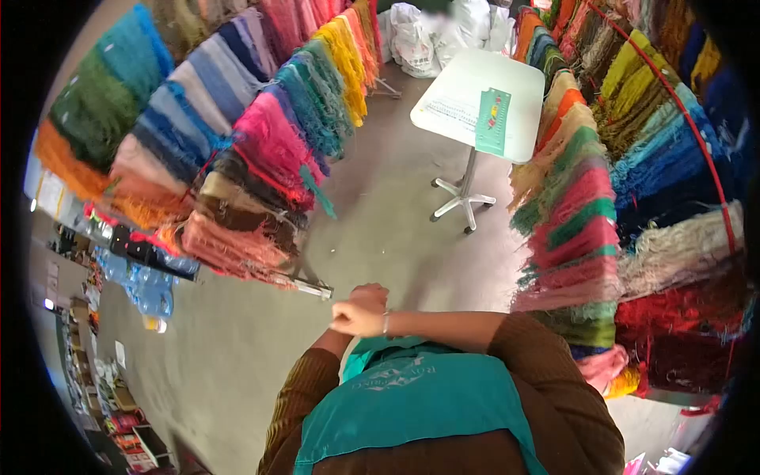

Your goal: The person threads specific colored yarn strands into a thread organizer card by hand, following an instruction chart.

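Note:
My right hand [358, 318] lies across my left wrist, in front of my teal apron [412, 388]. Its fingers are curled closed against the wrist; whatever they hold, if anything, is hidden. A thin bracelet [386, 323] circles the right wrist. Just beyond it, my left hand [370, 294] shows only in part, and its fingers are too hidden to read. Both brown sleeves [305, 385] are pushed up to the forearms. Left of the hands, coral yarn hangs [233, 247] from a rack whose metal foot [313, 290] is close by.
A white wheeled table [451, 83] ahead carries a green printed card [492, 123]. Racks of coloured yarn skeins [582, 229] line both sides of a grey floor [388, 214]. White bags [416, 39] stand at the back; blue water bottles [150, 289] sit at left.

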Tool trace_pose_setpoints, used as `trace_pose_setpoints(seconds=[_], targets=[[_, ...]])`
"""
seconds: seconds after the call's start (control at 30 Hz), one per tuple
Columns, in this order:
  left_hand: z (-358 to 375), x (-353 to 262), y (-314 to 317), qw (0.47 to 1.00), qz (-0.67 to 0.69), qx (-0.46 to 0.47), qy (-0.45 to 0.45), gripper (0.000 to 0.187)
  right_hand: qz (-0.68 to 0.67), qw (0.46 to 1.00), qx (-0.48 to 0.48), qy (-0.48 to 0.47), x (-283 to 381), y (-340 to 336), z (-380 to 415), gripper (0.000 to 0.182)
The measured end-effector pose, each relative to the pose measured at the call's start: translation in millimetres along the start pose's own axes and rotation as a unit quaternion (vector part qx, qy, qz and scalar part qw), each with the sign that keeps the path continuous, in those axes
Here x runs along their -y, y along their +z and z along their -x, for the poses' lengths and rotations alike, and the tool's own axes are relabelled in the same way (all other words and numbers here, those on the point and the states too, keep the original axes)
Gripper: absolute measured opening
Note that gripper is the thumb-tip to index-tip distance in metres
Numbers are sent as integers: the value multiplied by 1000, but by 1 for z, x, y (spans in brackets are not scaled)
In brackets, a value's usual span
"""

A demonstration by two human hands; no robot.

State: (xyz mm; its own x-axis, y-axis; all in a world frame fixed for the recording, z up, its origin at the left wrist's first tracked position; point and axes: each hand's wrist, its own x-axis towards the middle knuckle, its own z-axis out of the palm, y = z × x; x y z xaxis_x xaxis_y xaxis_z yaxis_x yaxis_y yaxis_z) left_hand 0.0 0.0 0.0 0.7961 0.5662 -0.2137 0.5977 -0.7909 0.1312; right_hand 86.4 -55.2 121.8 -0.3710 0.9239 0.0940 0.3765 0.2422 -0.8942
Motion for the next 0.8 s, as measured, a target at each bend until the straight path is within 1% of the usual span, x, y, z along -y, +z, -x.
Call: trace_pose_setpoints(seconds=[0.03, 0.07, 0.1, 0.13, 0.17, 0.2, 0.23, 0.27, 0.3, 0.33, 0.4, 0.47, 0.5, 0.53, 0.6, 0.63, 0.67, 0.77, 0.8], targets=[[-7, 20, 1, 983, 63, -160, 71, 14, 78, 996, -45, 24, -17, -26, -12, 22], [-20, 40, 2, 973, 155, -163, 45, 12, 13, 994, -105, 9, -41, -57, -23, 22], [-33, 55, -10, 954, 246, -172, 20, 12, -5, 984, -168, 56, -62, -91, -33, 21], [-41, 62, -55, 932, 349, -20, -99, 13, -30, 969, -193, 148, -73, -139, -41, 16], [-54, 75, -90, 926, 366, -8, -94, 16, -20, 932, -361, 14, -106, -171, -48, 19], [-76, 94, -110, 927, 362, -25, -92, 17, 81, 908, -396, 110, -136, -216, -50, 21], [-97, 113, -127, 928, 358, -40, -91, 17, 124, 889, -429, 105, -156, -267, -47, 22], [-122, 134, -143, 931, 351, -51, -88, 18, 151, 828, -496, 215, -167, -304, -47, 24], [-155, 153, -160, 943, 308, -126, 4, 21, 202, 752, -556, 292, -154, -341, -53, 32], [-188, 168, -178, 939, 265, -199, 97, 26, 237, 729, -558, 317, -184, -373, -46, 44], [-258, 177, -231, 937, 286, -142, 144, 33, 308, 663, -543, 413, -192, -414, -56, 56], [-331, 172, -269, 923, 284, -117, 233, 32, 314, 620, -500, 516, -189, -445, -73, 66], [-360, 162, -286, 920, 327, -45, 209, 32, 311, 597, -473, 568, -189, -449, -79, 71], [-391, 150, -300, 913, 362, 28, 186, 32, 305, 591, -457, 591, -189, -453, -85, 75], [-465, 127, -285, 817, 517, 142, 213, 35, 291, 577, -426, 634, -190, -461, -92, 83], [-482, 105, -297, 747, 613, 208, 152, 36, 281, 573, -424, 643, -192, -464, -90, 84], [-498, 83, -311, 664, 692, 270, 83, 37, 270, 570, -422, 651, -192, -469, -91, 86], [-558, 37, -298, 553, 743, 375, 23, 36, 233, 581, -407, 666, -198, -479, -83, 88], [-570, 26, -291, 532, 749, 393, 17, 34, 221, 587, -402, 667, -200, -482, -80, 89]])
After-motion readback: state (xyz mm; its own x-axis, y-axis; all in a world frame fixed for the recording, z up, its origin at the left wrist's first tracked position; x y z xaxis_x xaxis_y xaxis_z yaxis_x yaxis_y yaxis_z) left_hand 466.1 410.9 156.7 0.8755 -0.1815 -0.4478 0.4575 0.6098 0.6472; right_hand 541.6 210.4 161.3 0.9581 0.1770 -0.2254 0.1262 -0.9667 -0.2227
